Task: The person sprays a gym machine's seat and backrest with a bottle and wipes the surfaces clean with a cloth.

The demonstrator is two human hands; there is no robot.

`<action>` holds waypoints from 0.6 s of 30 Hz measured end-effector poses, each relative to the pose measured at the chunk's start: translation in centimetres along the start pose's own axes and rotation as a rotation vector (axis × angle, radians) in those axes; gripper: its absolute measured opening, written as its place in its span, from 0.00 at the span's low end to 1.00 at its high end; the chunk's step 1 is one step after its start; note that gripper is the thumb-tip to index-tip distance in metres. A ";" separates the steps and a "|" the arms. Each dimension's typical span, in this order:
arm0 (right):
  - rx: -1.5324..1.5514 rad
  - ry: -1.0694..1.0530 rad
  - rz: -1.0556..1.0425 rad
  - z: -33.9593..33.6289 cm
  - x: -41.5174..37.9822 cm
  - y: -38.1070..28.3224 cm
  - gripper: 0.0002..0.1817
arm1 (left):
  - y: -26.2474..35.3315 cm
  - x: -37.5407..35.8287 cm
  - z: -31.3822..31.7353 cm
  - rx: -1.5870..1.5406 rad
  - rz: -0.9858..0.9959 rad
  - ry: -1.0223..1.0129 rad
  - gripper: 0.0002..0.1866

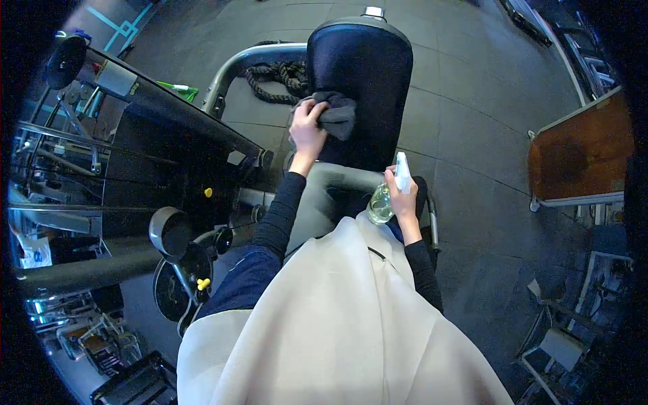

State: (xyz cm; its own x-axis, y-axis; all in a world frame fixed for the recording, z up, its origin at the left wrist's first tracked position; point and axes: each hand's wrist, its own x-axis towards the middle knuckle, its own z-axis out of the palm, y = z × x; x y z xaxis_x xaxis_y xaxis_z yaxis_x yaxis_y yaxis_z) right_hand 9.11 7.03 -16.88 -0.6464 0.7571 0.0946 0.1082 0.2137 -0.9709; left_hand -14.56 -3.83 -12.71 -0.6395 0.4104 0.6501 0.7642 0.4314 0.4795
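A dark grey cloth (337, 116) is gripped in my left hand (309, 133), which presses it against the left side of the black padded backrest (378, 74). My right hand (403, 201) is wrapped round a clear spray bottle (381, 205) with a white spray head and pale liquid inside. That hand is above the right side of the machine's lower part, nearer my body than the backrest.
Coiled dark rope (277, 79) lies on the floor left of the backrest, beside a curved metal frame (226, 71). A weight machine (169, 148) stands on the left. A brown board (579, 150) with a pale edge is at the right.
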 end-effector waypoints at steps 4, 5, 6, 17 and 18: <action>0.025 -0.005 0.014 0.1 -0.2 -0.5 0.11 | 3.8 0.8 1.9 -0.045 0.114 -0.038 0.27; 0.030 -0.006 0.008 0.1 -0.3 -0.5 0.11 | 5.0 1.0 2.5 -0.064 0.127 -0.054 0.27; 0.012 0.003 -0.011 0.1 -0.3 -0.5 0.11 | 6.1 1.1 3.2 -0.082 0.139 -0.070 0.27; 0.013 0.015 -0.018 -0.7 -1.1 1.0 0.13 | 11.5 1.5 8.7 -0.015 0.636 -0.205 0.18; 0.028 0.023 -0.017 -0.8 -1.0 1.1 0.14 | 11.4 1.6 8.6 -0.031 0.593 -0.212 0.18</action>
State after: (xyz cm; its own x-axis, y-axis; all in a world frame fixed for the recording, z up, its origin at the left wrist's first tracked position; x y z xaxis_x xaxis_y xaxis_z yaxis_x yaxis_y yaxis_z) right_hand 10.50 6.97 -17.88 -0.6305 0.7674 0.1161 0.0756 0.2096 -0.9749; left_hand -7.59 8.63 -11.23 -0.1062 0.7247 0.6808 0.9940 0.0593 0.0920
